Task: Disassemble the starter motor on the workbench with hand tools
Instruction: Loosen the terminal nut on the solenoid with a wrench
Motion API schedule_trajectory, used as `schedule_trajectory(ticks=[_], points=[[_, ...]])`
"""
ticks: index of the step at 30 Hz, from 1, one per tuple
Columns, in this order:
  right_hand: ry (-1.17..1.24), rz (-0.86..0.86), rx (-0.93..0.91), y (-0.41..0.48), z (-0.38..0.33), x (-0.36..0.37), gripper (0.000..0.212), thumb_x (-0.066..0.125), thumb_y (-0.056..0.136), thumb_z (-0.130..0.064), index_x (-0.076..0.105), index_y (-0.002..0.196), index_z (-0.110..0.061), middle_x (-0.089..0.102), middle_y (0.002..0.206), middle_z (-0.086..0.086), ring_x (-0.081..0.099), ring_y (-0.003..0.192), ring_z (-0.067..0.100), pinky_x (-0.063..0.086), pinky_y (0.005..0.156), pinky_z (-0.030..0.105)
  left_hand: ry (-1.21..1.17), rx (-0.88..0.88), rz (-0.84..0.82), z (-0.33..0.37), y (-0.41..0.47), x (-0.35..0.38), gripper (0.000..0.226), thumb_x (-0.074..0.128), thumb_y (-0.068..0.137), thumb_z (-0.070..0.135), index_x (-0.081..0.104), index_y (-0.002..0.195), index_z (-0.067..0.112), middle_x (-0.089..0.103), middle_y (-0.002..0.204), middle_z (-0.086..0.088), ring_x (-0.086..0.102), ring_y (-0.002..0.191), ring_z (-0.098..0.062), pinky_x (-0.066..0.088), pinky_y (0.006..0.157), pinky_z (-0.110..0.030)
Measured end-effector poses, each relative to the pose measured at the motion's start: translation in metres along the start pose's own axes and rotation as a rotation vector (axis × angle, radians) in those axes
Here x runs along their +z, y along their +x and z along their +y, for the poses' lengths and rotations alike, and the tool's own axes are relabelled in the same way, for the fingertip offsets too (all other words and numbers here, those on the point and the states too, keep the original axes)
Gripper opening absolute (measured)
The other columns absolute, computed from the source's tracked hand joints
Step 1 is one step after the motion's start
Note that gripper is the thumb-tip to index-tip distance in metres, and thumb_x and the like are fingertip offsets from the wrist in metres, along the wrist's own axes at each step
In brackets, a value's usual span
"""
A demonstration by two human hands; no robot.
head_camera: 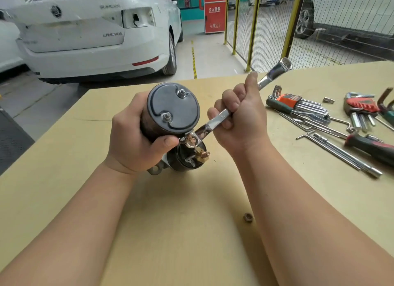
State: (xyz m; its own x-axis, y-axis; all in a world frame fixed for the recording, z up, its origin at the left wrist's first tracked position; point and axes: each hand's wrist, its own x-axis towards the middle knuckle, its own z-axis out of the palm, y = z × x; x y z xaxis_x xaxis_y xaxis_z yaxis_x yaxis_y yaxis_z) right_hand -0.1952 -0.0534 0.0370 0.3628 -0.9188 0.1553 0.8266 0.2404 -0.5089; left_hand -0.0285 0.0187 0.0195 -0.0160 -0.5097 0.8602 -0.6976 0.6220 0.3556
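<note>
**A:** Where's the motor?

**B:** The motor is about mid-counter, nearer the far edge. It's tilted so its dark round end cap, with two bolts, faces the camera. I can't tell whether its lower end sits on the counter.

**A:** Who has hold of it?

**B:** The left hand wraps the body from the left. Its fingers curl out of sight behind the motor, and the thumb presses at the front just under the cap.

**A:** And the other?

**B:** The right hand is a tight fist round the wrench, with its fingers curled over the shaft. The wrench's open end sits on the upper copper terminal below the cap, just beside the left thumb. Its ring end pokes out up and away past the fist.

**A:** Anything loose?

**B:** One nut lies nearer the near edge, beside the right forearm.

**A:** Tools?

**B:** They're all toward the right edge. There's a green-holder hex set, a red hex set and a small socket between them. Nearer lie an L-wrench and a black-handled screwdriver.

**A:** Past the counter?

**B:** A white car on the left with a tail light out, a yellow fence on the right, and a red cabinet between them
</note>
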Motion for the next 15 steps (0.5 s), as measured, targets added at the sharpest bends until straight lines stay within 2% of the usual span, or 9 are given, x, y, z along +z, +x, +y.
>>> schedule_trajectory(ticks=[1,3,5,7,10,12,13,15], points=[[-0.021,-0.013,-0.015,0.0,0.0,0.0,0.06,0.036,0.097,-0.051,0.038,0.045,-0.021,0.029,0.04,-0.005,0.02,0.03,0.013,0.03,0.035,0.02,0.001,0.001,0.002,0.0,0.0,0.0,0.079,0.045,0.081,0.077,0.05,0.118,0.008,0.056,0.102,0.021,0.056,0.086,0.0,0.045,0.079,-0.009],[-0.048,-0.064,0.0,0.003,-0.002,-0.001,0.059,0.036,0.096,-0.052,0.038,0.046,-0.021,0.029,0.04,-0.006,0.023,0.029,0.012,0.033,0.035,0.019,-0.01,-0.007,-0.001,0.0,-0.001,-0.001,0.078,0.046,0.08,0.077,0.049,0.118,0.009,0.059,0.103,0.029,0.057,0.091,0.006,0.044,0.08,-0.009],[-0.051,-0.123,0.06,0.007,-0.002,-0.001,0.059,0.037,0.096,-0.051,0.038,0.046,-0.021,0.029,0.039,-0.006,0.023,0.028,0.01,0.032,0.033,0.017,-0.014,-0.012,0.001,-0.001,-0.001,-0.001,0.076,0.047,0.08,0.077,0.05,0.118,0.01,0.056,0.105,0.037,0.054,0.094,0.014,0.044,0.08,-0.009],[-0.084,-0.223,0.169,0.019,-0.001,0.007,0.059,0.036,0.098,-0.048,0.039,0.045,-0.02,0.03,0.037,-0.007,0.022,0.027,0.008,0.028,0.03,0.017,-0.019,-0.012,0.012,-0.001,-0.001,0.0,0.076,0.047,0.081,0.076,0.051,0.119,0.011,0.056,0.104,0.037,0.055,0.092,0.012,0.044,0.08,-0.01],[-0.346,-0.455,0.364,0.039,0.003,0.034,0.058,0.035,0.098,-0.046,0.038,0.045,-0.022,0.033,0.038,-0.01,0.022,0.027,0.006,0.016,0.027,0.016,-0.054,-0.017,0.017,-0.001,-0.004,-0.002,0.07,0.049,0.08,0.076,0.054,0.117,0.016,0.057,0.108,0.037,0.055,0.095,0.011,0.045,0.081,-0.012],[-0.45,-0.569,0.411,0.041,0.008,0.044,0.056,0.036,0.095,-0.047,0.037,0.045,-0.023,0.033,0.039,-0.01,0.021,0.028,0.006,0.011,0.029,0.017,-0.07,-0.008,0.012,-0.001,-0.007,-0.003,0.064,0.05,0.08,0.075,0.052,0.116,0.022,0.056,0.112,0.036,0.055,0.099,0.012,0.045,0.082,-0.011],[-0.412,-0.576,0.414,0.041,0.007,0.045,0.056,0.036,0.096,-0.047,0.037,0.045,-0.023,0.033,0.038,-0.01,0.022,0.028,0.006,0.013,0.029,0.016,-0.07,-0.016,0.01,0.0,-0.007,-0.003,0.065,0.051,0.08,0.074,0.05,0.116,0.02,0.055,0.112,0.036,0.055,0.099,0.011,0.044,0.082,-0.01],[-0.167,-0.52,0.371,0.042,-0.001,0.041,0.059,0.034,0.098,-0.045,0.038,0.044,-0.02,0.034,0.036,-0.008,0.026,0.026,0.006,0.019,0.028,0.015,-0.065,-0.03,0.015,0.003,-0.005,-0.003,0.073,0.05,0.081,0.074,0.049,0.117,0.011,0.055,0.111,0.037,0.055,0.097,0.012,0.043,0.082,-0.008]])
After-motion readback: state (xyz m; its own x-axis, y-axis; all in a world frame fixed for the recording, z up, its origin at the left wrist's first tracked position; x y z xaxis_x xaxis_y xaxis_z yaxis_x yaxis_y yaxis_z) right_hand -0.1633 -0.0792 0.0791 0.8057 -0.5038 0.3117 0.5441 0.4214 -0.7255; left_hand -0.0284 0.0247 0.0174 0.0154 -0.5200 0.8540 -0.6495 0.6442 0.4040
